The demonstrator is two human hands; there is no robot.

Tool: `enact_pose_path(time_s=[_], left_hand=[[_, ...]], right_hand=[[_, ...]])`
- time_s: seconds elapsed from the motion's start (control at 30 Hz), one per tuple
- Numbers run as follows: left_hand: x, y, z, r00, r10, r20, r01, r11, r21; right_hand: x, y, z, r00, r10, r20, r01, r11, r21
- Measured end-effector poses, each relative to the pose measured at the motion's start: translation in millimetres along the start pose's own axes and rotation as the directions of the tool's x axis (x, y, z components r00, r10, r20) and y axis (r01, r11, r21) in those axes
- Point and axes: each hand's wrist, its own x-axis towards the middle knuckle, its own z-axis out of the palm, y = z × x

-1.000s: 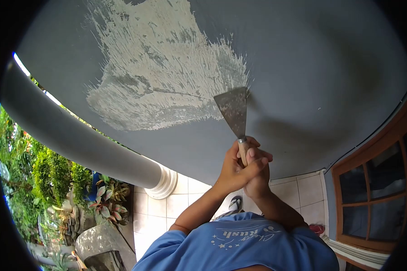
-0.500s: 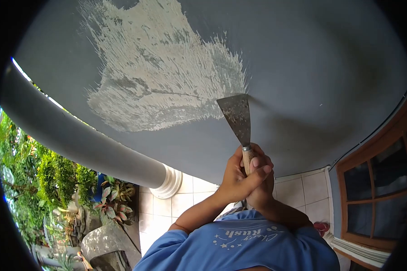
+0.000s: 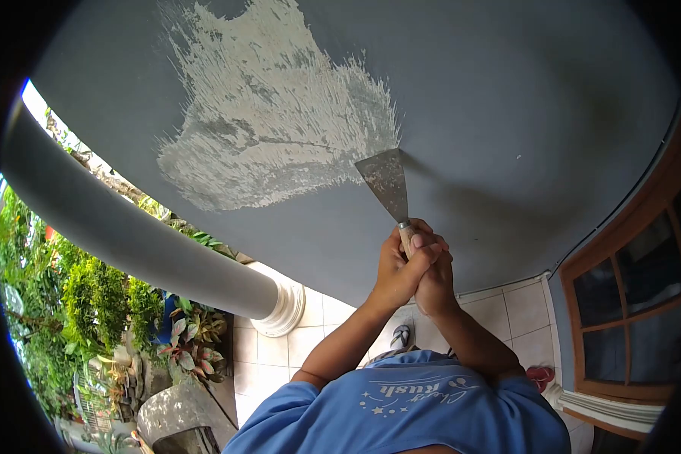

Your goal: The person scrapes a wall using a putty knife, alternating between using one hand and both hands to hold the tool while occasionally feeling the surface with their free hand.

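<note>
Both hands are raised together and wrapped round the wooden handle of a paint scraper. My left hand closes on the handle from the left, and my right hand from the right, with fingers overlapping. Above them, the wide, stained metal blade points up toward a grey painted ceiling. Its edge lies right at the lower right corner of a rough, scraped pale patch, where the grey paint is gone. Streaky scratch marks fringe the patch.
A round grey column with a white base stands at left, with green plants beyond it. To the right is a wood-framed window. Below are floor tiles, a sandalled foot and a red shoe.
My hands and the scraper have shifted slightly up and left in view, the arms reaching farther out. The view has tilted a little, and a sandalled foot now shows below.
</note>
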Motion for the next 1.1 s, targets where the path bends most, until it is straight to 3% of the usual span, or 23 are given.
enact_pose_path(time_s=[0.07,0.17,0.3,0.37,0.5,0.53,0.63,0.73,0.83,0.9,1.0,1.1], left_hand=[[-1.4,-5.2,-3.0,0.999,0.038,-0.028,-0.035,0.994,0.102],[7.4,-9.5,-6.6,0.999,0.003,-0.052,-0.003,1.000,0.006],[23.2,-14.9,-13.0,0.996,0.055,-0.071,-0.050,0.996,0.073],[14.3,7.4,-2.5,0.997,0.074,-0.024,-0.073,0.997,0.027],[1.7,2.7,-4.5,0.999,-0.012,-0.041,0.014,0.999,0.044],[5.6,1.1,-5.4,0.999,-0.017,-0.034,0.019,0.998,0.066],[8.8,-2.0,-6.1,0.999,-0.021,-0.027,0.022,0.997,0.067],[18.3,-2.4,-10.7,0.998,0.044,-0.039,-0.038,0.990,0.136],[30.7,21.8,1.3,0.990,0.138,-0.037,-0.128,0.974,0.189],[41.7,38.6,9.3,0.984,0.177,-0.001,-0.173,0.961,0.218],[7.4,11.6,-1.7,0.994,0.106,0.013,-0.107,0.976,0.191],[0.1,6.8,5.1,0.999,0.009,-0.047,-0.001,0.987,0.161]], right_hand=[[-0.4,6.5,-3.0,1.000,-0.008,0.030,0.008,1.000,0.017],[8.9,12.6,-1.6,0.999,0.030,0.042,-0.034,0.996,0.089],[25.9,26.7,-4.8,0.991,0.082,0.104,-0.097,0.983,0.155],[21.8,-6.9,0.5,0.998,-0.047,0.047,0.044,0.996,0.075],[2.1,16.0,-0.3,0.995,0.103,0.003,-0.101,0.988,-0.119],[4.3,23.0,6.4,0.994,0.030,-0.104,-0.028,0.999,0.023],[6.9,25.5,3.9,0.979,-0.166,-0.115,0.142,0.971,-0.192],[15.9,38.3,0.7,0.999,0.037,-0.010,-0.037,0.999,-0.012],[55.9,-3.6,5.9,0.997,0.014,0.079,-0.036,0.960,0.277],[57.6,-16.9,5.9,0.996,-0.007,0.089,-0.020,0.953,0.303],[12.8,-2.8,1.2,0.999,-0.027,0.040,0.024,0.997,0.068],[-6.6,6.9,-3.7,0.981,0.191,0.032,-0.188,0.901,0.390]])
